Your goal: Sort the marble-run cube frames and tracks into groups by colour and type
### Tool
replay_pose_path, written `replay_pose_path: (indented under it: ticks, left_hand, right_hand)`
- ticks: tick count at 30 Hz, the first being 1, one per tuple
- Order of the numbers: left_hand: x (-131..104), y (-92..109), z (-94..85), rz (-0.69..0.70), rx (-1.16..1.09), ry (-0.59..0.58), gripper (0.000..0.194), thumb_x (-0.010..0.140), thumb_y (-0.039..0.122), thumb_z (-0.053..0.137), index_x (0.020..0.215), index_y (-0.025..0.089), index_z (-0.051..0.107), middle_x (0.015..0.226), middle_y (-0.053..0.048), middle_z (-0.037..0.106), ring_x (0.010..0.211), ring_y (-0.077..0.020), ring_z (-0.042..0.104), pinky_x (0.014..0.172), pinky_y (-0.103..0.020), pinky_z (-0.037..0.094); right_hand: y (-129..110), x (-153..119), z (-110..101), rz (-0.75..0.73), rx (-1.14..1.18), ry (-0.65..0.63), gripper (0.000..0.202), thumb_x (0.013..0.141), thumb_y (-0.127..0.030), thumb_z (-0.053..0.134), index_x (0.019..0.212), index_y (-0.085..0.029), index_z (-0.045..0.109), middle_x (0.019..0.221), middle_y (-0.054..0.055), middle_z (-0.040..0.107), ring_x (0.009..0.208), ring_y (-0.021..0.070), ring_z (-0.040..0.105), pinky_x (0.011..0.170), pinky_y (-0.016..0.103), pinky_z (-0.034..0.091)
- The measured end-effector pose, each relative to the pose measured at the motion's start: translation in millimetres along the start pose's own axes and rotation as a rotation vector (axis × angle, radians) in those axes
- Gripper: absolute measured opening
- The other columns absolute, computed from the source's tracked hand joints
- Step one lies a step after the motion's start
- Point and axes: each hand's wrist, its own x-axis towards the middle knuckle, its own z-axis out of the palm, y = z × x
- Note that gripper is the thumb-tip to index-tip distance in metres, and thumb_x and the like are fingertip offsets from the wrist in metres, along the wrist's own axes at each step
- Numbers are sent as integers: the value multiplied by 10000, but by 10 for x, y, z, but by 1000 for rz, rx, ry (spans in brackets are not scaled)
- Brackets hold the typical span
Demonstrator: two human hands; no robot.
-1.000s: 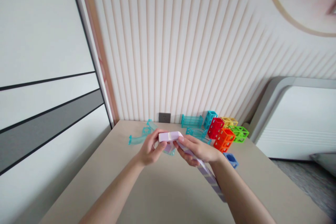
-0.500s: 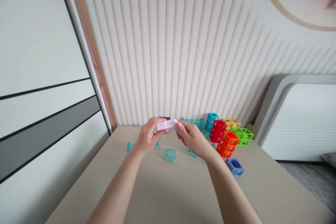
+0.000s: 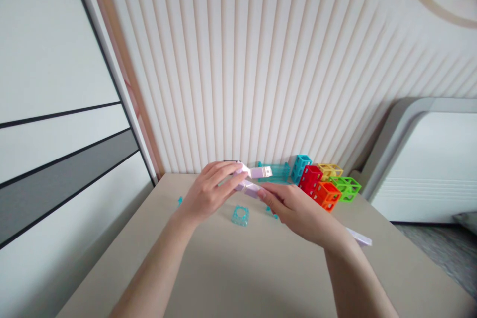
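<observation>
My left hand point(image 3: 210, 190) is closed around one end of a lilac jointed plastic object point(image 3: 249, 188), whose exact kind I cannot tell. An upper arm of it point(image 3: 261, 172) points right and ends in a pale tip with a small dark spot. My right hand point(image 3: 288, 203) grips the lower arm between thumb and fingers. Past my right forearm shows a lilac end point(image 3: 359, 237), roughly in line with that lower arm; the stretch between is hidden. A thin dark edge point(image 3: 231, 161) appears behind my left fingers. Below the hands sits a clear teal square block point(image 3: 240, 215).
Behind my right hand stand open-sided cubes: blue point(image 3: 300, 169), red point(image 3: 310, 179), orange point(image 3: 328, 196), yellow point(image 3: 329, 171) and green point(image 3: 347, 189). A teal see-through piece point(image 3: 275, 172) lies by the ribbed wall point(image 3: 223, 59). Small teal bits point(image 3: 180, 201) are on the table point(image 3: 223, 268).
The lilac object has opened into two arms, and a lilac end now shows beyond my right forearm. My right hand has moved slightly right and down. The blue block on the right is now hidden.
</observation>
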Motion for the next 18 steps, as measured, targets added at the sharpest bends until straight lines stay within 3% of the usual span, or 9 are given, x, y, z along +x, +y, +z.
replay_pose_path:
  ticks: [2, 5, 9, 14, 18]
  left_hand:
    - [10, 29, 38, -163, -87, 71, 549, 937, 297, 660, 1461, 291, 493, 1415, -113, 605, 1317, -271, 562, 1111, -456, 457]
    - [35, 100, 13, -445, -427, 137, 685, 921, 420, 665, 1521, 216, 404, 1437, -160, 570, 1257, -281, 598, 1036, -425, 514]
    - [89, 197, -88, -740, -815, 128, 539, 941, 513, 602, 1336, 146, 614, 1176, -138, 718, 1055, -256, 685, 882, -345, 556]
    - [108, 220, -119, -824, -841, 118, 384, 818, 435, 779, 1104, 185, 715, 935, -35, 735, 846, -168, 662, 729, -240, 520]
    - [125, 227, -92, -913, -883, 230, 361, 773, 457, 811, 951, 157, 717, 831, -18, 704, 738, -130, 623, 650, -215, 482]
  right_hand:
    - [-42, -4, -5, 31, -106, 105, 380, 1041, -472, 452, 880, -223, 689, 755, 28, 680, 640, 172, 582, 562, 259, 333]
    - [-85, 0, 11, 32, -203, 175, 315, 1043, -444, 465, 1067, -248, 710, 902, 51, 721, 777, 209, 649, 650, 274, 398]
    - [-98, 9, 92, -22, -299, 120, 269, 1039, -389, 505, 1189, -275, 697, 932, 50, 708, 818, 206, 669, 689, 280, 420]
    - [-136, 21, 205, -36, -516, 116, 219, 1033, -353, 531, 1133, -248, 695, 874, 48, 673, 806, 221, 657, 685, 306, 406]
    - [-177, 45, 255, -136, -569, 117, 227, 1055, -285, 469, 1122, -202, 670, 922, 72, 680, 829, 230, 640, 730, 337, 422]
